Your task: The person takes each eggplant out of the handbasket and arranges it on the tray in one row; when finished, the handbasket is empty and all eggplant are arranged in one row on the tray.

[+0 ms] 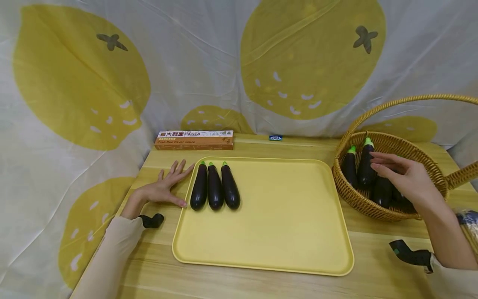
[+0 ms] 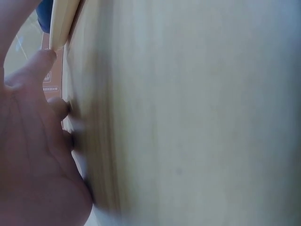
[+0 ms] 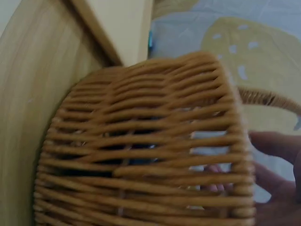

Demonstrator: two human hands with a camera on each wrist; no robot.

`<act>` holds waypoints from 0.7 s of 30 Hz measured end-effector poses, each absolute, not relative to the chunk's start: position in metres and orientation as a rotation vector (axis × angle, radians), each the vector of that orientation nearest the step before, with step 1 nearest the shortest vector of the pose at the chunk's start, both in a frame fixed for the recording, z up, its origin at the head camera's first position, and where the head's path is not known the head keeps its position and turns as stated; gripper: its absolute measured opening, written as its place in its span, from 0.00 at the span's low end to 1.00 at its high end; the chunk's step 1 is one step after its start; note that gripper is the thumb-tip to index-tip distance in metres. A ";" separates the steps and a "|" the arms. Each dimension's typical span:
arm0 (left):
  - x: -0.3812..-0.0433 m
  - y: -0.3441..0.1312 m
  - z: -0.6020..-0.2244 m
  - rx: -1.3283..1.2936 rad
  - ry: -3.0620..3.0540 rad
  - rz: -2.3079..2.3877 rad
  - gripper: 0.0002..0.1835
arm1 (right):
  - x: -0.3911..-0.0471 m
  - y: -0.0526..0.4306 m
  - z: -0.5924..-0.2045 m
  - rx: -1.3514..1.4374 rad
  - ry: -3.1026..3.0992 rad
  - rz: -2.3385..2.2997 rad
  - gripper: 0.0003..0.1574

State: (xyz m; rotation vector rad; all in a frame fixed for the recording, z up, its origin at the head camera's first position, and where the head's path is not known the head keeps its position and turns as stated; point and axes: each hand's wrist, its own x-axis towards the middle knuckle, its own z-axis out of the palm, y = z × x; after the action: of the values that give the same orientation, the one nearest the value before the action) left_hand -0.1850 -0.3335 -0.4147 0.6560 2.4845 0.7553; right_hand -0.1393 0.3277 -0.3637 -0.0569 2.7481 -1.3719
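Three dark eggplants [image 1: 215, 187] lie side by side, green stems to the back, at the left of a yellow tray [image 1: 284, 216]. Spread fingers of my left hand [image 1: 164, 189] rest at the tray's left edge, with the thumb touching its rim. On the right, a wicker basket [image 1: 352, 203] holds several more eggplants [image 1: 366, 168]. Over its opening hovers my right hand [image 1: 408, 178], fingers extended and thumb apart, the fingertips right beside one upright-leaning eggplant. The right wrist view has the hand [image 3: 277, 174] partly behind the woven basket wall [image 3: 141, 155].
A pasta box [image 1: 194, 141] lies behind the tray at the back left, and a small blue packet [image 1: 275, 138] sits near the curtain [image 1: 209, 66]. The basket's tall handle [image 1: 410, 99] arches over it. A transparent-wrapped item [image 1: 468, 222] shows at the far right edge.
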 end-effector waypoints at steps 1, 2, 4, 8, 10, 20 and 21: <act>-0.185 -0.334 -0.415 0.655 2.489 0.752 0.65 | -0.140 0.330 -0.366 -0.015 2.756 -1.390 0.34; -0.185 -0.334 -0.415 0.656 2.492 0.751 0.65 | -0.142 0.332 -0.369 0.016 2.763 -1.405 0.35; -0.185 -0.334 -0.415 0.656 2.498 0.741 0.65 | -0.145 0.334 -0.373 0.083 2.769 -1.370 0.40; -0.186 -0.334 -0.415 0.657 2.499 0.734 0.66 | -0.152 0.339 -0.380 0.130 2.741 -1.266 0.46; -0.186 -0.334 -0.415 0.656 2.497 0.734 0.66 | -0.155 0.340 -0.382 0.124 2.721 -1.239 0.48; -0.187 -0.334 -0.414 0.650 2.486 0.741 0.67 | -0.165 0.336 -0.390 0.078 2.663 -1.184 0.50; -0.187 -0.334 -0.414 0.650 2.486 0.742 0.67 | -0.166 0.336 -0.390 0.073 2.665 -1.170 0.50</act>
State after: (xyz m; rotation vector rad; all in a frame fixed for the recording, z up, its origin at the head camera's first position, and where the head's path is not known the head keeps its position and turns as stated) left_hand -0.1868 -0.3341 -0.4143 0.6499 2.4855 0.7418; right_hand -0.1663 0.3359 -0.3896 0.0733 2.6654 -1.1702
